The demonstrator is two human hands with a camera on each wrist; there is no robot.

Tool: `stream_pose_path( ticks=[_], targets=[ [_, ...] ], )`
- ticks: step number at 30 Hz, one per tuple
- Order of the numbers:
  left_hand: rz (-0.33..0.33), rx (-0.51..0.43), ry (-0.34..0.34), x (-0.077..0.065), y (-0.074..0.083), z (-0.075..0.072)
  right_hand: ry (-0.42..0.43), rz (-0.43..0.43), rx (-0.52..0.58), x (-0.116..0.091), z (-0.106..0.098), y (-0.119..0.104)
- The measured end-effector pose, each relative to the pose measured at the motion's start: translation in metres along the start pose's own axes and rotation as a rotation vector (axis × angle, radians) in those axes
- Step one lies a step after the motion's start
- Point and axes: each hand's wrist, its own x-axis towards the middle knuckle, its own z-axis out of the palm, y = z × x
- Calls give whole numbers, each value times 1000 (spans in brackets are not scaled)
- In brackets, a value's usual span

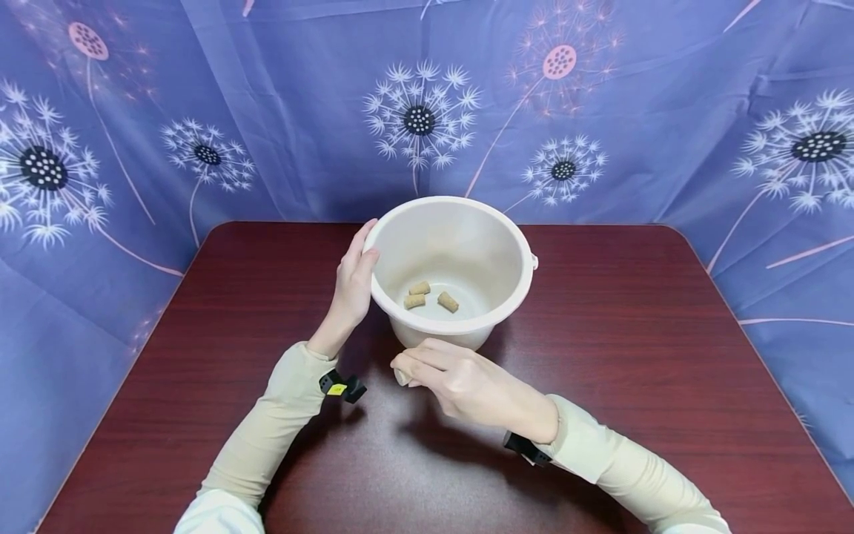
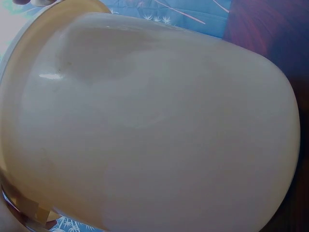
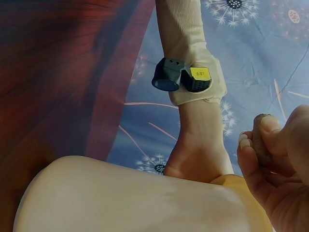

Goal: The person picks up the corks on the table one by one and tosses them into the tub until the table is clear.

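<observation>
A white plastic bucket (image 1: 460,330) stands on the table, its mouth facing up toward the head camera. Three corks (image 1: 448,302) lie on its bottom. My left hand (image 1: 355,278) rests against the left side of the rim, fingers fairly straight along the outside; the left wrist view is mostly filled by the bucket's outer wall (image 2: 159,125). In front of the bucket, below the rim, my right hand (image 1: 457,378) pinches another cork (image 1: 402,377) between thumb and fingers. That cork (image 3: 260,140) also shows in the right wrist view, partly hidden by the fingers.
The dark red-brown wooden table (image 1: 667,356) extends to both sides of the bucket. A blue cloth (image 1: 307,111) with dandelion prints hangs behind and beside the table. A small lug (image 1: 534,262) sticks out from the rim's right side. Black cameras (image 1: 342,386) sit on both wrists.
</observation>
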Motion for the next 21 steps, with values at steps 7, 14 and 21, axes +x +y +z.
stream_pose_path(
  ticks=[7, 14, 21],
  targets=[
    [6, -4, 3, -1, 0, 0, 31, -12, 12, 0, -1, 1],
    [16, 1, 6, 0, 0, 0, 73, -36, 1, 2, -2, -1],
    [13, 11, 8, 0, 0, 0, 89, -37, 6, 3, -4, 0]
  ],
)
